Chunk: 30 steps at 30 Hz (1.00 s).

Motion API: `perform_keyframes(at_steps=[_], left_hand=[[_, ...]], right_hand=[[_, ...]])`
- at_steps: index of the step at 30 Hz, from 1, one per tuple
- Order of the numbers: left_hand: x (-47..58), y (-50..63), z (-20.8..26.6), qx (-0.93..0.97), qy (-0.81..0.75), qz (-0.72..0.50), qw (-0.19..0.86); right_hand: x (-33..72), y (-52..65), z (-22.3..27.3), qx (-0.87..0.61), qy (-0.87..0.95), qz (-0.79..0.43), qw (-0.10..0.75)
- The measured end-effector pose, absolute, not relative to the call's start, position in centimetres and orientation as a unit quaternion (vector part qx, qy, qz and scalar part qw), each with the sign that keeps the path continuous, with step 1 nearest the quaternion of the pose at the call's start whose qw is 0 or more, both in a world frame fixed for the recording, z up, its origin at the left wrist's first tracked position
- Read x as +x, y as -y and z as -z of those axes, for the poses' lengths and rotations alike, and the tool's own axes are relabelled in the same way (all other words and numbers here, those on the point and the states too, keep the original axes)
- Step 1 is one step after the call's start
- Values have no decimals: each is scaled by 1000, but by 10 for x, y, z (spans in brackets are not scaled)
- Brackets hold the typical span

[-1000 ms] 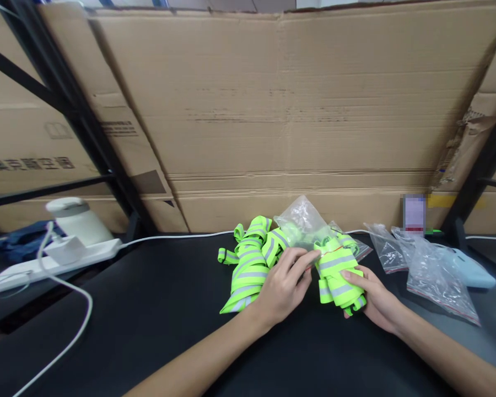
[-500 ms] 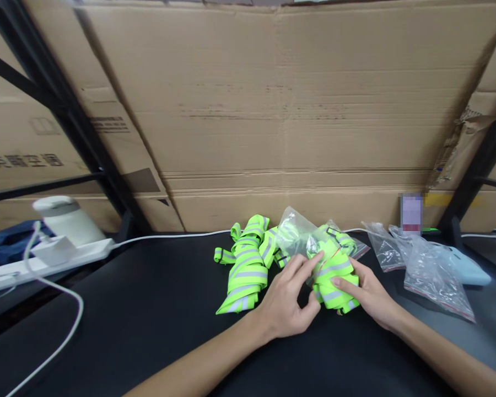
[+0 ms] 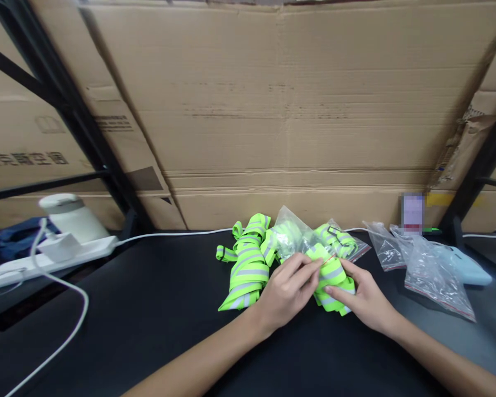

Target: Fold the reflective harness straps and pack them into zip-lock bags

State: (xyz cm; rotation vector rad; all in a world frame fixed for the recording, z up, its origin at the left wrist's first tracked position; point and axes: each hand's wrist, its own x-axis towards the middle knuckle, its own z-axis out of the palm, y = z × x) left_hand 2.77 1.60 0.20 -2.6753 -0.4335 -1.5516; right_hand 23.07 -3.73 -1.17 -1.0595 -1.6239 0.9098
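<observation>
A folded bundle of neon-green reflective strap with silver stripes sits low over the black table, partly in the mouth of a clear zip bag. My right hand grips the bundle from the right, thumb across its front. My left hand is closed, thumb and fingertips pinched at the bag's red-lined edge on the bundle's left side. Left of the hands lies a coiled reflective strap. Another green strap with black buckles lies behind the bundle on a bag. The fingertips partly cover the bag's mouth.
Clear zip bags and a light-blue object lie to the right. At left are a white power strip, a cable and a pale lidded bottle. Cardboard and black metal bars stand behind.
My left fingers have closed from a looser, spread pose into a pinch at the bag's edge. My right hand keeps its grip on the bundle.
</observation>
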Motion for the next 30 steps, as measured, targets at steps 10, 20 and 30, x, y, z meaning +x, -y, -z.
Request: perform_keyframes(at_steps=[10,20,30], left_hand=[[32,-9,-8,-865,102,481,98],[35,-11,-10,-864,109,483,92],[36,-8,-13,-864,47,463,192]], right_hand=[[225,42,12,-468,700,-290,455],[225,41,16,-477,671,-305,478],[226,37,23,-433,636,-351,534]])
